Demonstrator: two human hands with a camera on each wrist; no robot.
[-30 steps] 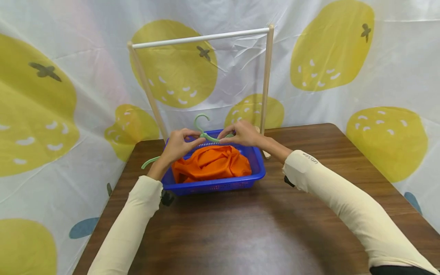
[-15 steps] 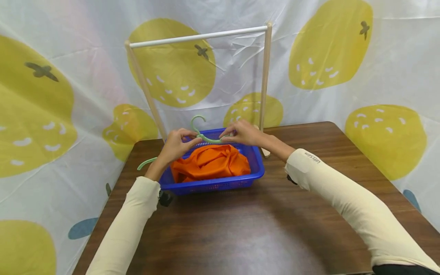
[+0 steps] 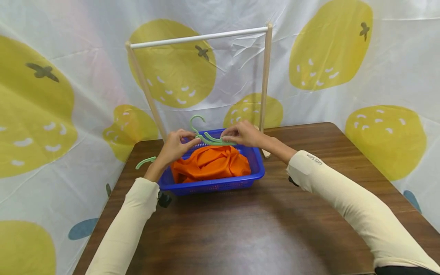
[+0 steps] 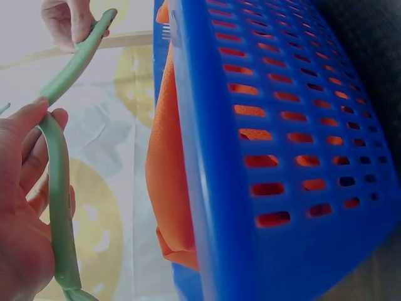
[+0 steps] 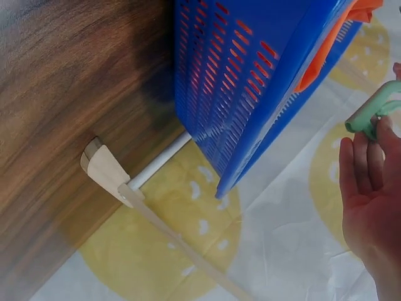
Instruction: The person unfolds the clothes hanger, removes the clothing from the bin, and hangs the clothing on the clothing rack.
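Pale green plastic hangers (image 3: 207, 138) are held over the back of a blue basket (image 3: 213, 184), hook (image 3: 193, 122) pointing up. My left hand (image 3: 187, 139) grips the left arm of a green hanger (image 4: 59, 207), whose tip (image 3: 144, 162) sticks out past my wrist. My right hand (image 3: 227, 136) pinches the right end of a green hanger (image 5: 376, 113), where two green arms show slightly apart. A crumpled orange cloth (image 3: 211, 162) fills the basket below both hands. The same blue basket (image 4: 282, 157) and orange cloth (image 4: 166, 175) show in the left wrist view.
A small clothes rack stands behind the basket, with a white bar (image 3: 199, 37) on two wooden posts and a wooden foot (image 5: 106, 166) on the brown table (image 3: 240, 229). A white curtain with yellow fruit prints surrounds the table.
The hangers have shifted slightly left and up. A second green arm now shows apart from the first near my right hand. The basket and cloth have not moved.
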